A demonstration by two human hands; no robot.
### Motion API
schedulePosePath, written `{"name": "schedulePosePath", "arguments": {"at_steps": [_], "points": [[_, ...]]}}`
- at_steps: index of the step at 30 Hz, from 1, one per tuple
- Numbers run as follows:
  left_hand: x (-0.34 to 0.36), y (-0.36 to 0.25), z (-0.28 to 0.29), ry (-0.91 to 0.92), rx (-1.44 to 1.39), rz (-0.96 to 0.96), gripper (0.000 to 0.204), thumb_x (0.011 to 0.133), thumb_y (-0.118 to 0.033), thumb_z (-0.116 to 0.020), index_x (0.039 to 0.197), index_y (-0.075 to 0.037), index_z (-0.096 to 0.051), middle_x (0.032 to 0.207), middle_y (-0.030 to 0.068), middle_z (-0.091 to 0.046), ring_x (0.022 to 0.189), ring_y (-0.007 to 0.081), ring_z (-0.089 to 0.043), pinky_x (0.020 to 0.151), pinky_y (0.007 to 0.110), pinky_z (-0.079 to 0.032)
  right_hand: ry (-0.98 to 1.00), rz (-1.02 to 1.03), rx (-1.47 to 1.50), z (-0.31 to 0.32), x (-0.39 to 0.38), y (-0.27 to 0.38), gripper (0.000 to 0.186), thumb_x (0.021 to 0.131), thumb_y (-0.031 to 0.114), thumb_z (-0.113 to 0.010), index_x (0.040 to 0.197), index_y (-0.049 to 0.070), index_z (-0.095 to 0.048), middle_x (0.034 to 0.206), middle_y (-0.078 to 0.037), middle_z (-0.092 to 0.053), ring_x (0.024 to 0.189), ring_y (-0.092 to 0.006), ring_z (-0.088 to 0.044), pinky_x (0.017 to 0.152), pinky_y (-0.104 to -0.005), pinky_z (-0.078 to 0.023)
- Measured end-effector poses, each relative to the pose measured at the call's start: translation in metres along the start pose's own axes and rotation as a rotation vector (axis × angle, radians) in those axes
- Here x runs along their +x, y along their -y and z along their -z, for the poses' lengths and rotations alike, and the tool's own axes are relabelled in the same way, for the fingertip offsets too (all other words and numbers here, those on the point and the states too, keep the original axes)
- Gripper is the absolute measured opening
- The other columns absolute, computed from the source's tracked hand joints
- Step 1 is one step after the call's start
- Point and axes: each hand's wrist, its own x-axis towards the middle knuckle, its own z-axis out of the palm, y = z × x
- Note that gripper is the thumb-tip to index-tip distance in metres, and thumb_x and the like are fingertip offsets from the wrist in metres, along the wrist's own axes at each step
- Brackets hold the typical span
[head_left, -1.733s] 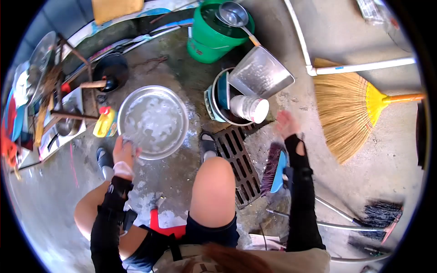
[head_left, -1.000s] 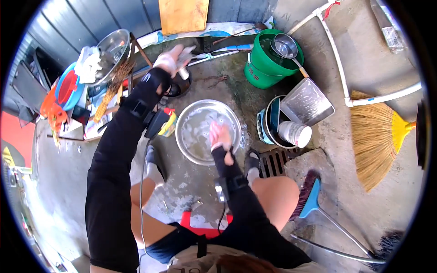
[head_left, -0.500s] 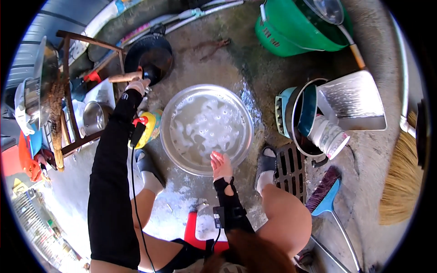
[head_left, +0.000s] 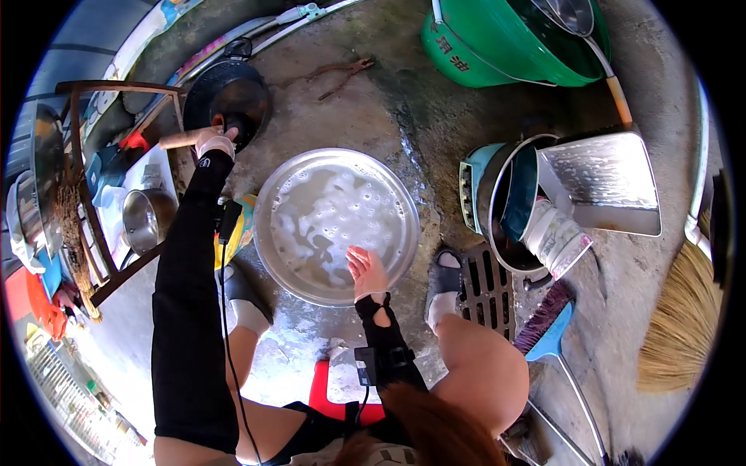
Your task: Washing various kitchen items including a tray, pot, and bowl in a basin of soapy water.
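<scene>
My left hand is closed on a wooden handle at the near edge of a black pan, upper left; what the handle belongs to is partly hidden. Below it, a yellow bottle is partly covered by my arm. A wide metal basin of cloudy, foamy water sits on the wet concrete between my feet. My right hand is open, fingers slightly curled and empty, over the basin's near right part.
Right: green bucket with ladle, pot holding containers, metal tray, drain grate, brush, straw broom. Left: wooden rack with pots and utensils. A red stool is below me.
My left hand went from beside the basin up to the black pan, closing on the handle. My right hand moved left from the drain to over the basin. The view has shifted.
</scene>
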Motion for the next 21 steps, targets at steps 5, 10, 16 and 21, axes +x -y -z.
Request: {"name": "schedulePosePath", "arguments": {"at_steps": [5,10,16,21], "points": [[-0.057,-0.027,0.016,-0.269,0.078,-0.324,0.031,0.074,-0.034,-0.069,0.086,-0.006,-0.066,0.086,0.0161,-0.065,0.083,0.0334,-0.062,0.072,0.041,-0.048,0.04,0.038,-0.056,0.004,-0.004,-0.001,0.036,0.092,0.032,-0.043,0.105,0.001,-0.058,0.111,-0.009,-0.061,0.104,-0.0196,-0.055,0.088,-0.0295,-0.039],[-0.103,-0.02,0.063,-0.458,0.14,-0.925,0.017,0.072,-0.023,-0.067,0.079,-0.008,-0.063,0.073,0.0081,-0.059,0.077,0.0279,-0.056,0.067,0.04,-0.039,0.108,0.134,-0.232,-0.017,-0.018,0.015,0.036,0.093,0.032,-0.044,0.107,0.002,-0.057,0.11,-0.008,-0.061,0.103,-0.0185,-0.056,0.087,-0.0287,-0.04],[-0.198,-0.007,0.086,-0.171,0.052,-1.418,0.012,0.067,-0.015,-0.063,0.075,-0.008,-0.057,0.071,0.0044,-0.05,0.073,0.0223,-0.051,0.067,0.036,-0.036,0.323,0.517,-0.407,-0.05,-0.038,0.054,0.055,0.086,0.03,-0.06,0.132,0.006,-0.04,0.128,-0.009,-0.049,0.118,-0.0204,-0.046,0.097,-0.0334,-0.033],[-0.268,0.03,0.029,-0.009,0.074,-1.662,0.008,0.061,-0.013,-0.059,0.067,-0.01,-0.056,0.067,0.001,-0.047,0.07,0.0189,-0.049,0.065,0.031,-0.037,0.477,0.669,-0.67,-0.071,-0.072,0.077,0.084,0.076,0.018,-0.07,0.142,0.008,-0.019,0.141,-0.013,-0.031,0.132,-0.0228,-0.027,0.107,-0.0393,-0.018]]}}
